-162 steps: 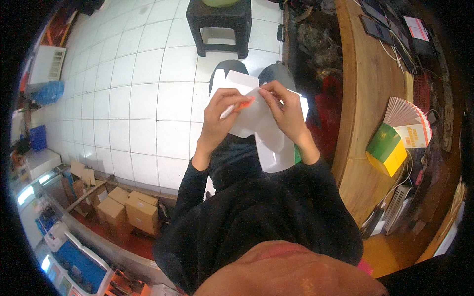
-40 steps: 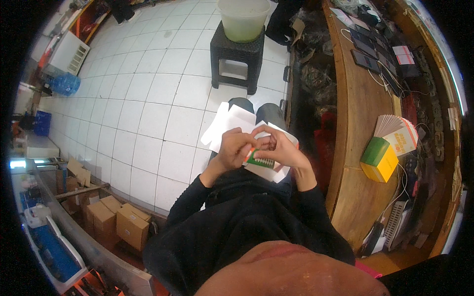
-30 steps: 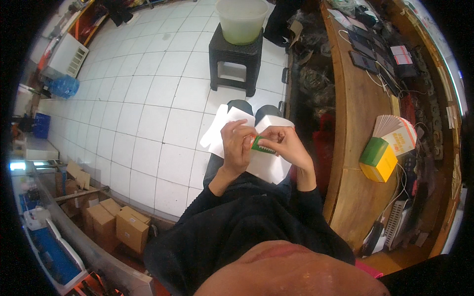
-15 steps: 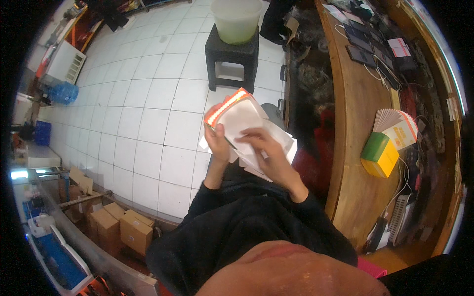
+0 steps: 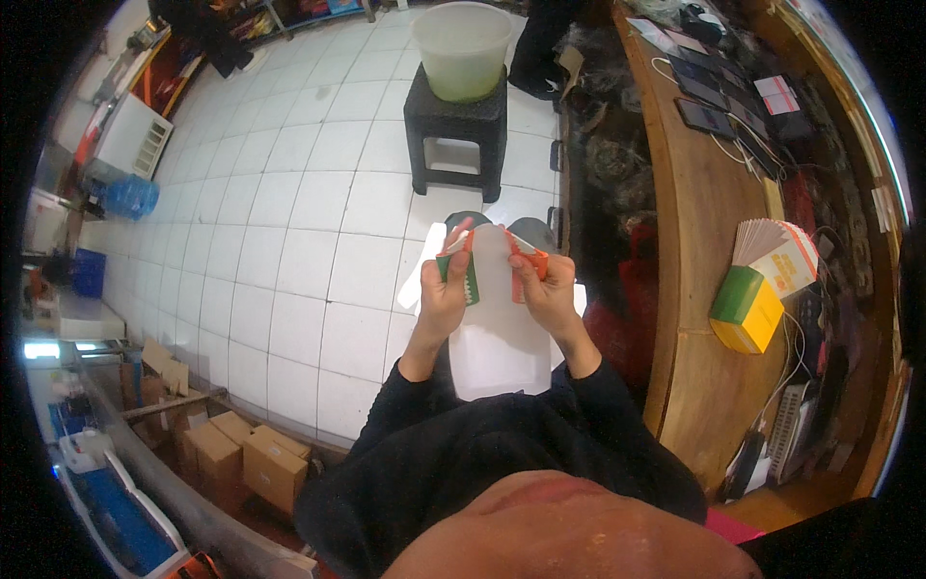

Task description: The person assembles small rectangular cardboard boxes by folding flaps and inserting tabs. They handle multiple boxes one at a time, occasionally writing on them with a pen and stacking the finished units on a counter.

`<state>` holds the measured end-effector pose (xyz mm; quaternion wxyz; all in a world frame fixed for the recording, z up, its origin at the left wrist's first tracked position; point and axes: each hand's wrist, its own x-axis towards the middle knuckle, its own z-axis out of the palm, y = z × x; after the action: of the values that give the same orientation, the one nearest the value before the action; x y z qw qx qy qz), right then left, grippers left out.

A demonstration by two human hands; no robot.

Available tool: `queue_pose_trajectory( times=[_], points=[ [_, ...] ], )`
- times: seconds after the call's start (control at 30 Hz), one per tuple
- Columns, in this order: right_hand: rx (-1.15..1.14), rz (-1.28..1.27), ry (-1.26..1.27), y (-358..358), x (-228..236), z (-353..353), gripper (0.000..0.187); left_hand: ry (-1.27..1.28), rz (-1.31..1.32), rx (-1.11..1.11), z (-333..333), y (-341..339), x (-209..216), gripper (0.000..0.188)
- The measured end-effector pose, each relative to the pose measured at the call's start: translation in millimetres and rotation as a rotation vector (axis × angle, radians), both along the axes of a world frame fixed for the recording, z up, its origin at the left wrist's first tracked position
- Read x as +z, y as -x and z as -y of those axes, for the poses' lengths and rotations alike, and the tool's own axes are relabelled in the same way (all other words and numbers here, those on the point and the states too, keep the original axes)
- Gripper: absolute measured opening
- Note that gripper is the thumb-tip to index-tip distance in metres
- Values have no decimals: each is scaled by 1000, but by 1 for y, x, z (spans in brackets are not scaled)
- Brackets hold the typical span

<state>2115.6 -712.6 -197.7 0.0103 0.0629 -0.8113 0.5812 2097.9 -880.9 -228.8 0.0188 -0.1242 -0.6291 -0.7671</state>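
Note:
Over my lap is a partly unfolded cardboard carton (image 5: 497, 352), its pale inner side facing up. Its long panel reaches down toward my body. My left hand (image 5: 443, 301) is closed on the carton's left side, beside a green flap (image 5: 470, 280) with an orange edge. On the right side, my right hand (image 5: 553, 295) pinches an orange flap (image 5: 530, 259). Both thumbs show on top; several fingertips are hidden behind the card. White card pieces (image 5: 424, 265) show below and beside the carton.
On the wooden bench (image 5: 690, 376) at right lie a green-and-yellow box (image 5: 748, 314), a stack of printed cards (image 5: 776, 253), phones (image 5: 704, 118) and cables. A translucent bucket (image 5: 463, 48) stands on a black stool (image 5: 455, 130) ahead. Brown boxes (image 5: 275, 468) sit at lower left.
The carton has turned from tilted to nearly straight before me. My right hand has moved from its middle to grip the right flap; my left hand now grips the left side.

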Motion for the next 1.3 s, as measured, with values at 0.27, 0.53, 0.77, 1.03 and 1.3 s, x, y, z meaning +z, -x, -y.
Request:
queue_pose_trajectory(
  times=[0.27,0.53,0.77,1.03,1.3],
  points=[
    [164,90,-16,-1,-8,-26,30,447,-561,366,-10,15,43,49],
    [212,222,1115,-32,-10,-71,66,693,-414,-517,-55,24,96,59],
    [-309,-133,911,-150,64,-143,98,197,-1231,-803,-206,15,146,37],
    [-1154,254,-872,-127,130,-273,80,-571,116,-1645,-447,32,122,76],
    [-545,321,-997,-78,82,-310,99,-191,47,-1199,-404,51,55,88]
  ],
)
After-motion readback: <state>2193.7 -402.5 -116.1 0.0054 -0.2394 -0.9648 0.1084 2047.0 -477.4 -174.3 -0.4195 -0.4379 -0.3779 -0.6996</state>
